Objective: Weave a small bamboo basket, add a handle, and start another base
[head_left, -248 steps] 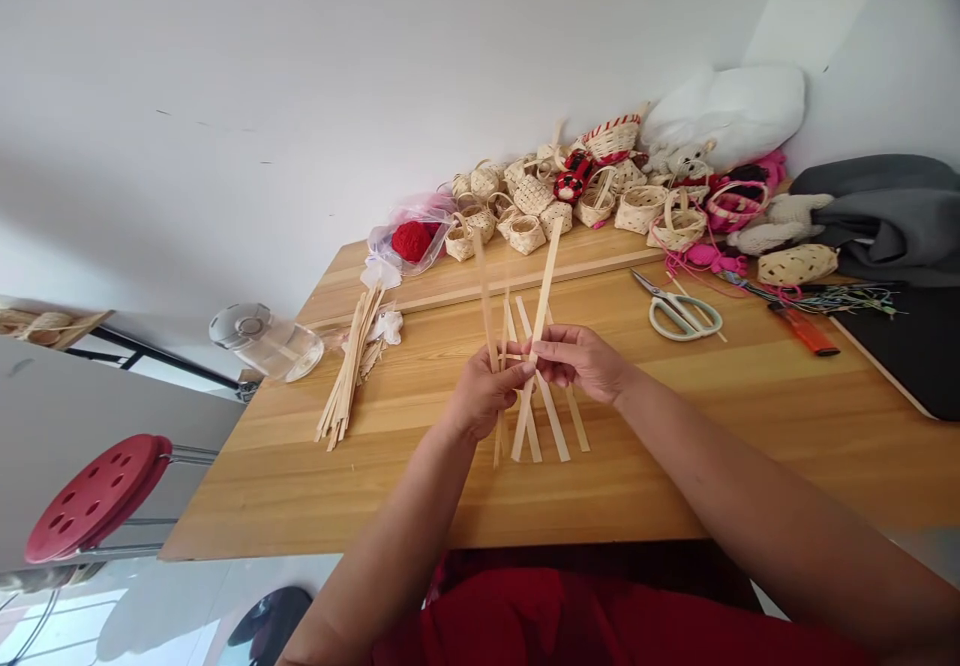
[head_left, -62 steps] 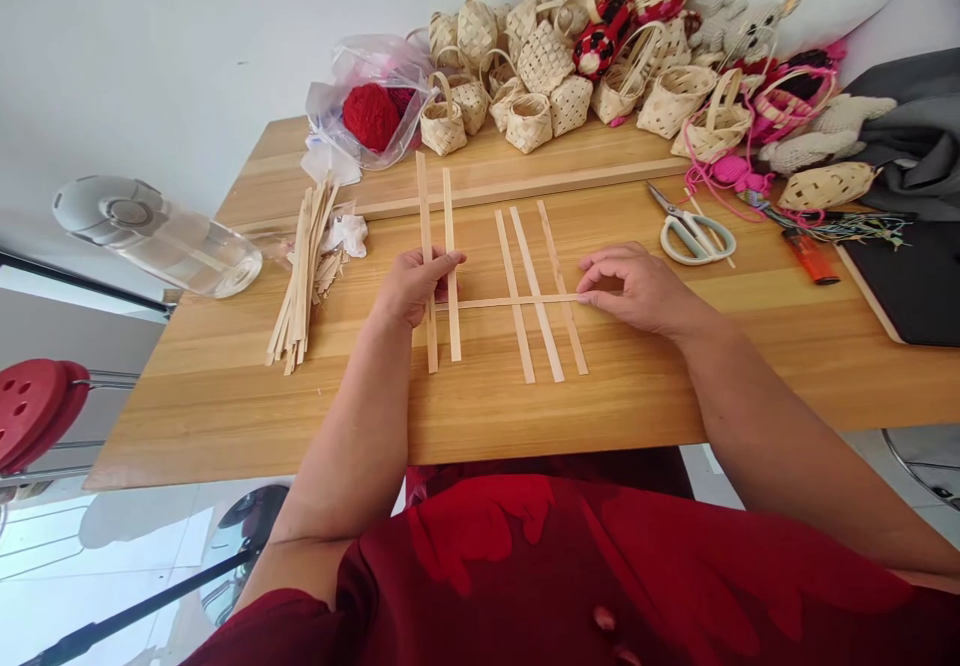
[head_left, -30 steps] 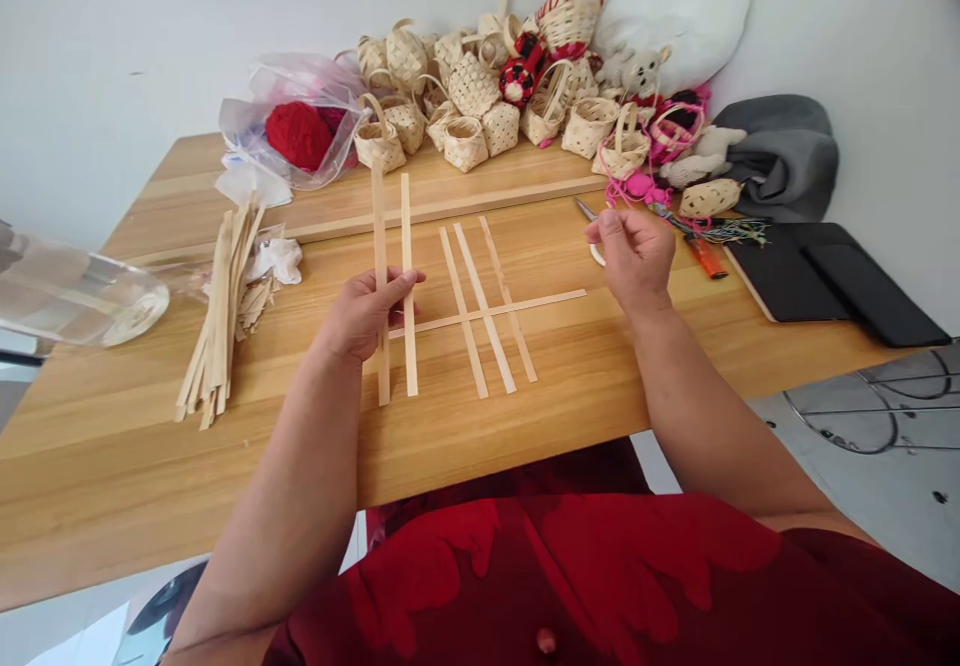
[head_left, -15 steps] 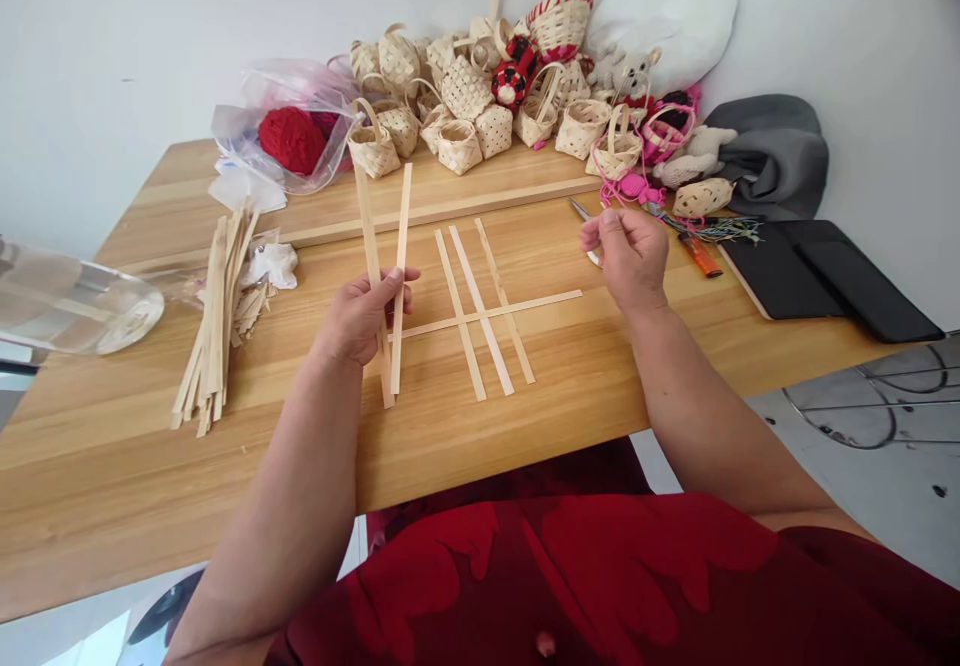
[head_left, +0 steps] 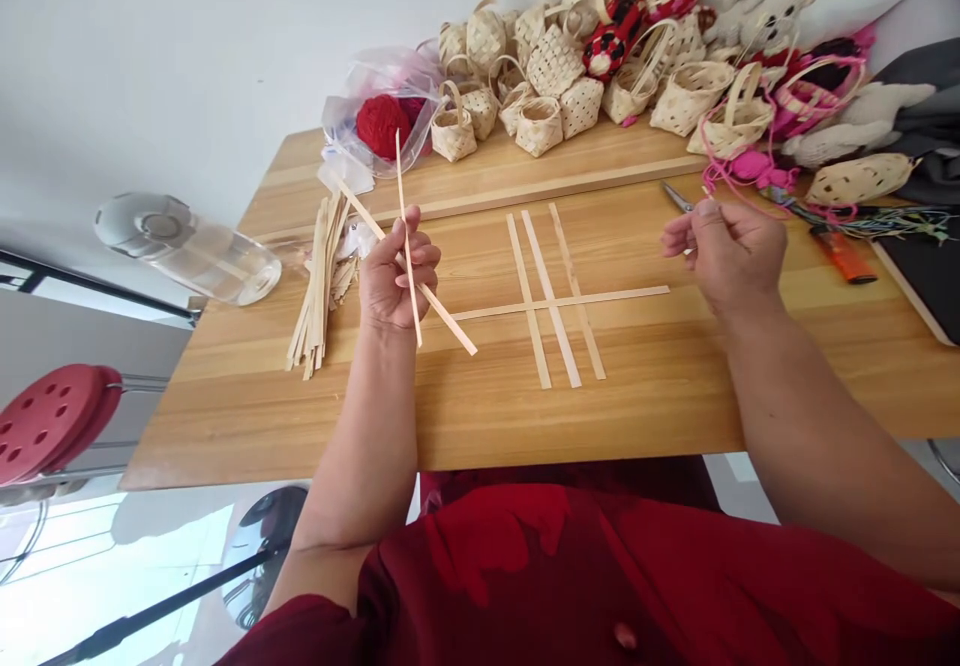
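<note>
Two thin wooden strips (head_left: 448, 321) cross each other in my left hand (head_left: 400, 271), whose fingers are curled around them above the table. Between my hands, three upright strips (head_left: 553, 314) lie side by side on the tabletop, and one crosswise strip (head_left: 620, 296) passes over or under them; which one I cannot make out. My right hand (head_left: 729, 251) is closed with thumb and forefinger pressed together, near the scissors (head_left: 677, 197). A small pale tip shows at its pinch, too small to name.
Small woven baskets (head_left: 539, 126) and toys crowd the back of the wooden table (head_left: 465, 424). A bundle of strips (head_left: 319, 286) and a clear bottle (head_left: 217, 251) are at left, an orange lighter (head_left: 844, 254) at right. A long wooden bar (head_left: 540, 188) runs behind the laid strips.
The view has swung left. My left hand has turned and lifted, and its two strips, earlier nearly side by side, now cross. The laid strips look unchanged, and my right hand remains closed.
</note>
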`<state>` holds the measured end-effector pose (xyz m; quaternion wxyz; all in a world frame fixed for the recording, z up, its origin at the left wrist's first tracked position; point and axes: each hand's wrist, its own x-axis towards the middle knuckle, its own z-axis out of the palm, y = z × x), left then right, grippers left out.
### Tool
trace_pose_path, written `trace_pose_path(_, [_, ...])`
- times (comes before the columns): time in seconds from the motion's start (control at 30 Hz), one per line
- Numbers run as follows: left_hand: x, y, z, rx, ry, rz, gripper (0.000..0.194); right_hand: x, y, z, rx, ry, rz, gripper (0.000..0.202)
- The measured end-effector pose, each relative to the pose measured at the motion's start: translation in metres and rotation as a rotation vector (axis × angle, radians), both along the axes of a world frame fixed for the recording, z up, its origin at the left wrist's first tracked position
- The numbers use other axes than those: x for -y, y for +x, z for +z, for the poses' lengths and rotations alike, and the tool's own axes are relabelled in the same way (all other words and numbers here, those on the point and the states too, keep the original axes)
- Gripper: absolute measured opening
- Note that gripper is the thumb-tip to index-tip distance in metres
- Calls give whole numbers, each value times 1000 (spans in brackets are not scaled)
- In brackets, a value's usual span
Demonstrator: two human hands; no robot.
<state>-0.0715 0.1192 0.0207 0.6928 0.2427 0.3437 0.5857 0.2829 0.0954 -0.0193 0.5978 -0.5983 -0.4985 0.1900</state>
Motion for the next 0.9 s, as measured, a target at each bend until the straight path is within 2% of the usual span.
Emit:
trace_pose_path(0.3, [5, 16, 0, 87, -85, -130, 12, -3, 3, -3, -43, 42, 19, 35])
trace_pose_path(0.47, [11, 35, -10, -86, -107, -183, 7, 0, 1, -4, 13, -7, 16, 36])
trace_pose_path(0.67, [20, 52, -28, -207, -51, -412, 31, -1, -1, -12, 69, -37, 60, 28])
trace_pose_path(0.77, [22, 56, -33, -230, -32, -474, 43, -2, -5, -15, 43, -65, 124, 23])
trace_pose_path(0.9, [23, 63, -35, -258, -39, -492, 50, 6, -23, 1, 34, -143, 257, 18])
